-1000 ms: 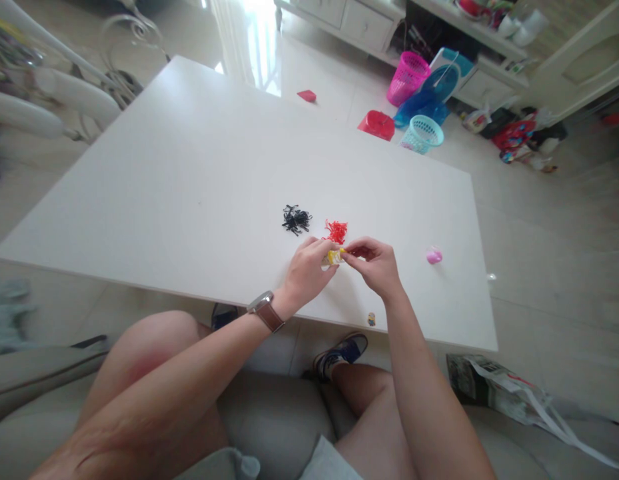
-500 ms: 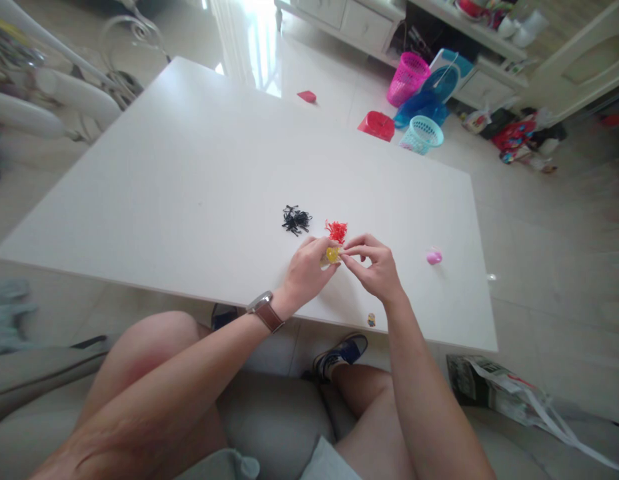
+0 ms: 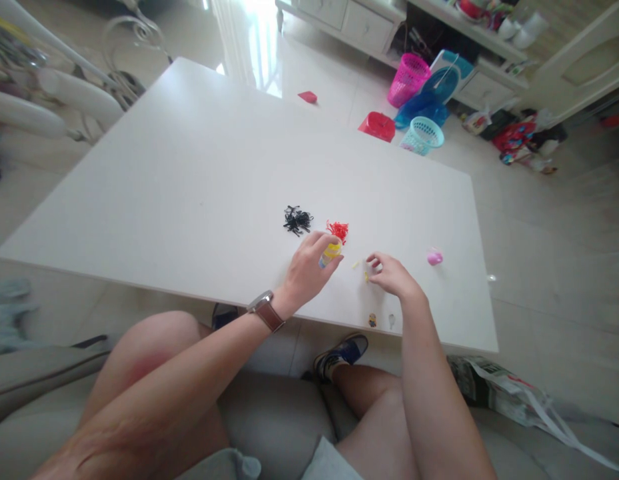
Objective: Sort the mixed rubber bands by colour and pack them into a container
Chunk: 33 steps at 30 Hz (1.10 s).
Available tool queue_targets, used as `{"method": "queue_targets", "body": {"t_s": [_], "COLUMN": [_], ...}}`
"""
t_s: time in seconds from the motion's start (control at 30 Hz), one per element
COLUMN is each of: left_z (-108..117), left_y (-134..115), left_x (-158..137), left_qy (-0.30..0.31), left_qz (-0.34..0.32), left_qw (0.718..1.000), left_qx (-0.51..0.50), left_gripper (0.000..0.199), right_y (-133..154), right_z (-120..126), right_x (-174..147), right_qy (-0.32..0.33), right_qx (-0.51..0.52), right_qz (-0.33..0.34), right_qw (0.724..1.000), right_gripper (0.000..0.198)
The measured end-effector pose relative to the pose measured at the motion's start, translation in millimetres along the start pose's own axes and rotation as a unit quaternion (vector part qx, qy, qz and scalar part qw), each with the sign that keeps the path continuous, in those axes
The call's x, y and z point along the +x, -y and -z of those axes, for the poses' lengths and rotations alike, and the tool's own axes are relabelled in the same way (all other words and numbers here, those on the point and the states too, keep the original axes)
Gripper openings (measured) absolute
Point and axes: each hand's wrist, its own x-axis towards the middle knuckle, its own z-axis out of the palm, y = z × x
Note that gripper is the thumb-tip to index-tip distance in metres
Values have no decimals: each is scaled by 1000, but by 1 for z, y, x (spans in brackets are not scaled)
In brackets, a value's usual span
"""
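My left hand (image 3: 309, 267) is closed around a small clear container (image 3: 330, 252) with yellow contents, tilted above the table. Its lower part has some blue on it. To the right, my right hand (image 3: 392, 275) is low over the table with thumb and fingers apart. Small yellow bands (image 3: 367, 276) lie at its fingertips, and another yellow piece (image 3: 355, 265) rests between the hands. Just beyond the container is a heap of red bands (image 3: 338, 231). A heap of black looped bands (image 3: 298, 220) lies to its left.
On the white table (image 3: 214, 147) are a pink object (image 3: 434, 257) at the right, a small yellow-and-blue figure (image 3: 372, 320) and a small whitish piece (image 3: 392, 321) near the front edge. Beyond the table, a teal basket (image 3: 423, 133) and a pink basket (image 3: 409, 79) stand on the floor.
My right hand has moved away from the container, right and toward me. Yellow bands now show on the table beside it, and the whitish piece near the edge has come into view.
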Motion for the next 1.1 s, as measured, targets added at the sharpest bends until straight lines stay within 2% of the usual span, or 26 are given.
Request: {"method": "queue_targets", "body": {"t_s": [0.1, 0.2, 0.37, 0.5, 0.67, 0.8, 0.87, 0.93, 1.0, 1.1], "left_z": [0, 0, 0, 3, 4, 1, 0, -2, -2, -3], "left_y": [-1, 0, 0, -2, -3, -1, 1, 3, 4, 5], "left_x": [1, 0, 0, 2, 2, 0, -1, -2, -2, -3], "left_qy": [-1, -8, -8, 4, 1, -10, -18, -23, -20, -12], "left_qz": [-4, -4, 3, 4, -2, 2, 6, 9, 8, 9], "left_qw": [1000, 1000, 1000, 1000, 1000, 1000, 1000, 1000, 1000, 1000], "left_qx": [-13, -17, -10, -3, 2, 7, 5, 0, -4, -7], "left_gripper": [16, 10, 8, 15, 22, 29, 34, 38, 41, 43], "right_y": [1, 7, 13, 18, 21, 23, 30, 41, 54, 75], "right_z": [-9, -15, -19, -20, -25, -24, -20, -13, -5, 4], "right_x": [3, 7, 9, 7, 9, 11, 9, 4, -3, -15], "right_qy": [26, 16, -12, -17, -8, -40, -70, -101, -122, -144], "right_qx": [-38, -75, -61, -37, -66, -82, -28, 72, 187, 296], "right_qz": [-14, -25, 23, 47, 36, 66, 92, 115, 144, 197], "right_qw": [999, 997, 998, 998, 997, 994, 993, 986, 964, 923], "right_gripper": [28, 12, 20, 29, 13, 7, 7, 5, 2, 10]}}
